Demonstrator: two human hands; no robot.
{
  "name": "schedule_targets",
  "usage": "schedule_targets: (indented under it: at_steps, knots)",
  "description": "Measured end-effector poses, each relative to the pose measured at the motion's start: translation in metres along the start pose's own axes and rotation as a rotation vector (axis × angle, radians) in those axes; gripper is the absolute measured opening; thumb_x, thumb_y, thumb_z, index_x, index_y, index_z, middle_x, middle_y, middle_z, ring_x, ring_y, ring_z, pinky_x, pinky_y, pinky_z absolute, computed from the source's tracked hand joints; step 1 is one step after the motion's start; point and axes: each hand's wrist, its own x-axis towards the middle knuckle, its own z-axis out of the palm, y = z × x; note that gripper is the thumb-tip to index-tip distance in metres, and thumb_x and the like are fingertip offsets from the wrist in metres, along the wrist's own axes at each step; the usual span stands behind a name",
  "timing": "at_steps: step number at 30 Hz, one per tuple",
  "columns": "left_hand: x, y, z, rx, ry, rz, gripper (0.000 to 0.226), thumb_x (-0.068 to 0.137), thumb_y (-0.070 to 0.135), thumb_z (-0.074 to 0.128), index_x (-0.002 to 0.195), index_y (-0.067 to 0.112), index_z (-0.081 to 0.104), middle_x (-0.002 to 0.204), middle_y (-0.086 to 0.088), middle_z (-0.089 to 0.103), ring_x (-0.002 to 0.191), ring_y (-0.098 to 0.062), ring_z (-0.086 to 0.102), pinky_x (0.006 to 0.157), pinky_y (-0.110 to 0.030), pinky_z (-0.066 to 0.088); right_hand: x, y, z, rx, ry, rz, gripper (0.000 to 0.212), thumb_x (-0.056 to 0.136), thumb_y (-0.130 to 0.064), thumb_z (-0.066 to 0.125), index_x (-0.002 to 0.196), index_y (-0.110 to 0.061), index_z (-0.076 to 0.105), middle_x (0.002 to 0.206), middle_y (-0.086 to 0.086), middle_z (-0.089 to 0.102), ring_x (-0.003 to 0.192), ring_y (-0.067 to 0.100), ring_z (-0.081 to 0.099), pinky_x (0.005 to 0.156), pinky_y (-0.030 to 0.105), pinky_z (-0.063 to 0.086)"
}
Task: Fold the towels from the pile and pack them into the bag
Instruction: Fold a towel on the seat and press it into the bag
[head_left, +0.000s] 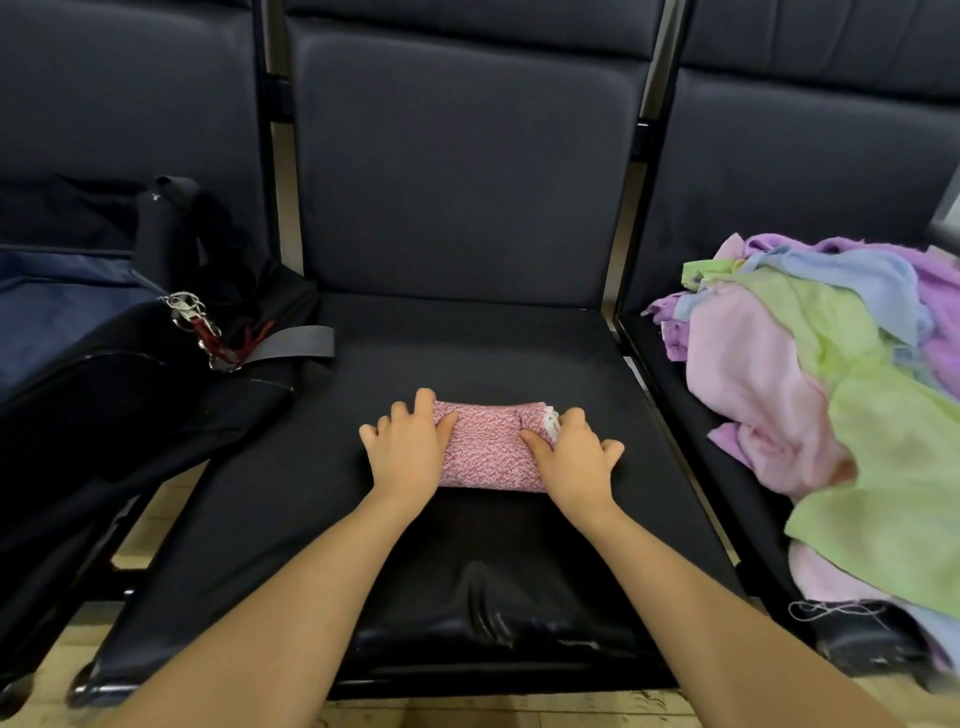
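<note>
Red-and-white patterned cloth, the folded towel (485, 449), lies as a compact rectangle near the middle of the black seat (519, 353), and I have both hands on its ends. My worry from here is the fold springing open: the towel looks several layers thick, with a white fringe bunched at its right end, so if I lift it from one side only, or let one end go early, I judge the layers could slide and the bundle unroll on its way to the bag (78, 332) on the seat to my left. My left hand (408, 447) rests palm-down over the left end, fingers spread and curved down over the edge, thumb lying on the top face. My right hand (571, 452) mirrors it at the right end, thumb laid across the cloth and fingers bent around the fringed edge; whether they truly pinch the cloth or only press on it I cannot tell. Both forearms reach straight forward, roughly parallel. Well apart to the right, the pile of pastel towels (831, 374) waits on the neighbouring seat, some draping over its front edge, where one could slip off.
</note>
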Motion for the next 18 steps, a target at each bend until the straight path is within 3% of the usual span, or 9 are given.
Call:
schedule_targets:
  at_steps: [6, 8, 10, 12, 16, 18]
  knots:
    - [-0.011, -0.011, -0.035, -0.159, 0.129, 0.01, 0.038, 0.099, 0.045, 0.039, 0.124, 0.016, 0.046, 0.11, -0.011, 0.058, 0.101, -0.029, 0.056, 0.088, -0.04, 0.033, -0.012, -0.021, -0.028, 0.275, 0.101, -0.104, 0.033, 0.09, -0.045, 0.06, 0.091, -0.017, 0.042, 0.088, -0.002, 0.062, 0.082, 0.017, 0.058, 0.08, 0.028, 0.017]
    - [-0.012, -0.016, -0.057, -0.199, 0.206, 0.032, 0.038, 0.099, 0.044, 0.039, 0.124, 0.016, 0.047, 0.108, -0.01, 0.059, 0.101, -0.029, 0.056, 0.088, -0.041, 0.032, -0.015, -0.039, -0.045, 0.421, 0.081, -0.153, 0.032, 0.089, -0.041, 0.062, 0.093, -0.015, 0.044, 0.085, -0.005, 0.058, 0.08, 0.013, 0.056, 0.079, 0.027, 0.027]
    - [-0.011, -0.022, -0.082, -0.247, 0.287, 0.037, 0.037, 0.099, 0.043, 0.04, 0.123, 0.016, 0.048, 0.107, -0.01, 0.058, 0.101, -0.03, 0.056, 0.088, -0.041, 0.031, -0.019, -0.062, -0.06, 0.576, 0.074, -0.194, 0.031, 0.089, -0.037, 0.065, 0.094, -0.014, 0.045, 0.083, -0.007, 0.055, 0.078, 0.01, 0.056, 0.066, 0.024, 0.04]
    - [-0.009, -0.032, -0.108, -0.273, 0.373, 0.032, 0.036, 0.099, 0.041, 0.041, 0.123, 0.015, 0.05, 0.108, -0.011, 0.058, 0.102, -0.032, 0.055, 0.087, -0.041, 0.031, -0.023, -0.089, -0.071, 0.662, 0.086, -0.216, 0.03, 0.088, -0.034, 0.067, 0.094, -0.013, 0.045, 0.083, -0.007, 0.054, 0.077, 0.009, 0.055, 0.06, 0.021, 0.043]
    - [0.005, -0.062, -0.158, -0.21, 0.475, 0.016, 0.036, 0.1, 0.039, 0.039, 0.123, 0.013, 0.05, 0.112, -0.015, 0.058, 0.105, -0.036, 0.054, 0.088, -0.043, 0.031, -0.025, -0.148, -0.082, 0.732, 0.097, -0.295, 0.032, 0.087, -0.036, 0.068, 0.091, -0.014, 0.044, 0.086, -0.003, 0.056, 0.079, 0.012, 0.057, 0.065, 0.026, 0.047]
    - [0.016, -0.085, -0.182, -0.144, 0.515, 0.008, 0.037, 0.1, 0.039, 0.039, 0.123, 0.013, 0.05, 0.111, -0.016, 0.058, 0.104, -0.038, 0.054, 0.087, -0.044, 0.031, -0.025, -0.181, -0.083, 0.725, 0.095, -0.369, 0.034, 0.087, -0.036, 0.067, 0.089, -0.012, 0.043, 0.083, -0.001, 0.055, 0.073, 0.011, 0.054, 0.06, 0.018, 0.043]
